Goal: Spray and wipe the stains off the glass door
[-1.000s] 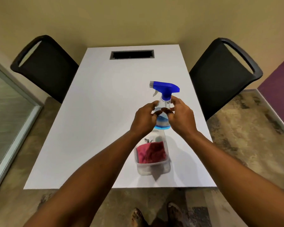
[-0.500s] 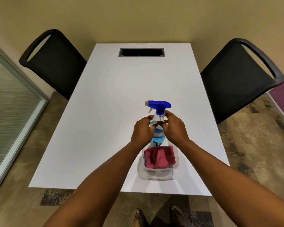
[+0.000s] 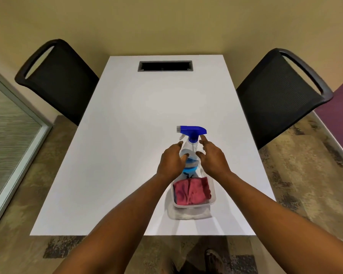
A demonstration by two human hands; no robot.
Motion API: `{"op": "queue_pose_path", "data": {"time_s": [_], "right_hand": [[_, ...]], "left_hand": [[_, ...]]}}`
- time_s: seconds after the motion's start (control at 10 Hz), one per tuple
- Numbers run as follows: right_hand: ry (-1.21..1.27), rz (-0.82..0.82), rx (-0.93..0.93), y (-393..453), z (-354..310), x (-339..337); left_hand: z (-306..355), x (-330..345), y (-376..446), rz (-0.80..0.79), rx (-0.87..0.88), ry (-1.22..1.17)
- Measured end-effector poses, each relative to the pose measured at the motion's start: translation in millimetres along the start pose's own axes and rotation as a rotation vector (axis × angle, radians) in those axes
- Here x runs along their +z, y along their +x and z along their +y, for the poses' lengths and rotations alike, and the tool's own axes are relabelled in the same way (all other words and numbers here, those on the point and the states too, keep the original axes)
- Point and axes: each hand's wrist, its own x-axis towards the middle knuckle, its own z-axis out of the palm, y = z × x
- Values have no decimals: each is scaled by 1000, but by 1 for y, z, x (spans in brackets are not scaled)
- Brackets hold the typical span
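Observation:
A clear spray bottle with a blue trigger head and blue liquid stands upright in the far end of a clear plastic container on the white table. A red cloth lies folded in the container's near end. My left hand wraps the bottle's left side, thumb across its front. My right hand hovers at the bottle's right with fingers spread, just off it. The frosted glass door with its metal frame is at the far left.
Two black mesh chairs flank the table, one at the left and one at the right. A dark cable slot sits at the table's far end by the beige wall. My feet stand at the near edge.
Both hands lowered the spray bottle from above the table into the container. My right hand's fingers have spread off the bottle; my left hand stays on it.

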Motion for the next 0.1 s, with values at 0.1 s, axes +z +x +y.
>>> {"op": "queue_pose_path", "data": {"time_s": [0.1], "right_hand": [[-71, 156, -26, 2, 6, -14]], "left_hand": [[-2, -6, 2, 44, -19, 14]]}}
